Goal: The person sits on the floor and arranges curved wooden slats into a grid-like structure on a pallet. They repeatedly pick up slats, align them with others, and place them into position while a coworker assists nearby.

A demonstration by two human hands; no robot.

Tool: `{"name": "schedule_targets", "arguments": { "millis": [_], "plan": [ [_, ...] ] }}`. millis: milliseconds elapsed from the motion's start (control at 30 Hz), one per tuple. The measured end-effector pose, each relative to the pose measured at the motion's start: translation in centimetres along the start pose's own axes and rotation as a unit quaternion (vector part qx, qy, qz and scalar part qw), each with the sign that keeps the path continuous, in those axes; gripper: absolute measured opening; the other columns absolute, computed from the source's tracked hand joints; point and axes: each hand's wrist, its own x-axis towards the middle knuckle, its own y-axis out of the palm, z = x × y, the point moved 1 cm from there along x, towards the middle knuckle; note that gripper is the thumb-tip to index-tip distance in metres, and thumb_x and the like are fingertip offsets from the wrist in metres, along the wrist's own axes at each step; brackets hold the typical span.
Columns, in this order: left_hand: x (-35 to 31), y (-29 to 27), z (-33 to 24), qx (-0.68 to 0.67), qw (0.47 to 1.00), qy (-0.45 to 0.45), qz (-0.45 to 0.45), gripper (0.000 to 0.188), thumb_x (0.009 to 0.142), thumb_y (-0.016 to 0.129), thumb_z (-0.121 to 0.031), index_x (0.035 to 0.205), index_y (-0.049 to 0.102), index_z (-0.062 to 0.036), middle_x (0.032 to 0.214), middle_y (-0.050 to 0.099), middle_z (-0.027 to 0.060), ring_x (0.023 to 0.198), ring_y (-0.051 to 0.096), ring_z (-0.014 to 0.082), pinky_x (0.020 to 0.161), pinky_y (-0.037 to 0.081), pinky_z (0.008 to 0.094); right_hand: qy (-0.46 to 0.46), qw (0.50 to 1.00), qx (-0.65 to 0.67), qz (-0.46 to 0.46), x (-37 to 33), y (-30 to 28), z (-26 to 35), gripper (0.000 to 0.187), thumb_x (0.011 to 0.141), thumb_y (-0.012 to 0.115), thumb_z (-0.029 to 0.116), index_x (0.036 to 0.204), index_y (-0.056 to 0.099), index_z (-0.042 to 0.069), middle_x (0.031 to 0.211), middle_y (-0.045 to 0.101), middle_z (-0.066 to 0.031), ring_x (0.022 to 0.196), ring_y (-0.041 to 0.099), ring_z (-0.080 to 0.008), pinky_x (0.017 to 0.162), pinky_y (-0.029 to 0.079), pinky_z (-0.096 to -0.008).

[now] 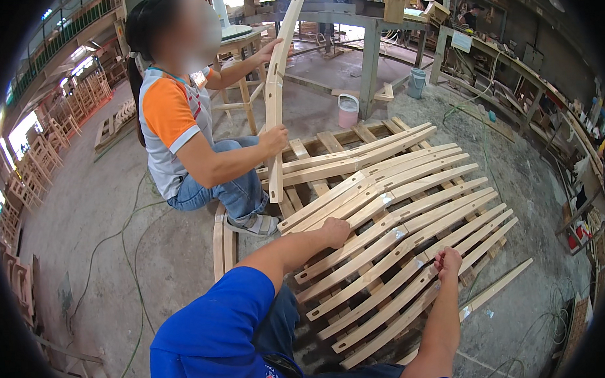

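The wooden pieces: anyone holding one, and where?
Another person grips one raised piece at two spots along its length. Whether the camera wearer's left hand or right hand holds any is unclear.

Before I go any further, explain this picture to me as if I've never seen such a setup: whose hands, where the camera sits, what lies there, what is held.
No robot here, just a person in a blue shirt working bare-handed. The one picture comes from a wide fisheye camera on that person's head, looking down, so straight edges bend toward the rim.

The left hand is curled at the bars; the right hand is curled farther right, also by them. I can't tell whether either grips one.

The bars are pale, bent pieces of wood, laid roughly side by side on a slatted pallet. A co-worker at the left holds another bar nearly upright.
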Motion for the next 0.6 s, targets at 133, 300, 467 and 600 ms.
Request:
{"name": "schedule_targets", "arguments": {
  "millis": [133,300,467,600],
  "plan": [
    [0.06,-0.12,-0.15,-0.006,1.000,0.002,0.000,0.020,0.081,0.072,-0.014,0.096,0.078,-0.0027,0.103,0.077,0.0157,0.098,0.075,0.0300,0.079,0.059,0.0412,0.006,1.000,0.006,-0.003,-0.20,0.06,0.25,0.005,0.099,0.059,0.016,0.096,0.057,0.011,0.072,0.057,-0.0017,0.053,0.053,-0.0119,0.039,0.041,-0.0252],
    [0.02,-0.15,-0.08,-0.009,1.000,0.003,-0.006,0.021,0.080,0.072,-0.014,0.097,0.077,-0.0027,0.101,0.077,0.0157,0.097,0.075,0.0303,0.078,0.059,0.0417,0.002,1.000,0.002,-0.004,-0.50,0.29,0.39,0.007,0.098,0.058,0.014,0.091,0.056,0.011,0.071,0.055,-0.0017,0.051,0.052,-0.0122,0.038,0.039,-0.0249],
    [-0.08,-0.28,-0.05,-0.008,1.000,0.007,-0.015,0.022,0.080,0.072,-0.014,0.097,0.077,-0.0025,0.102,0.077,0.0158,0.097,0.075,0.0307,0.079,0.059,0.0421,-0.001,1.000,0.008,-0.003,-0.74,0.50,0.56,0.007,0.097,0.058,0.013,0.091,0.055,0.011,0.070,0.055,-0.0022,0.051,0.052,-0.0125,0.038,0.039,-0.0252],
    [-0.31,-0.45,-0.07,-0.019,1.000,0.000,0.006,0.022,0.080,0.072,-0.014,0.097,0.077,-0.0023,0.104,0.077,0.0162,0.099,0.074,0.0308,0.080,0.059,0.0419,0.005,1.000,0.006,-0.004,-0.88,0.58,0.46,0.007,0.096,0.057,0.012,0.090,0.056,0.010,0.070,0.055,-0.0027,0.051,0.052,-0.0128,0.038,0.039,-0.0258]
  ]
}}
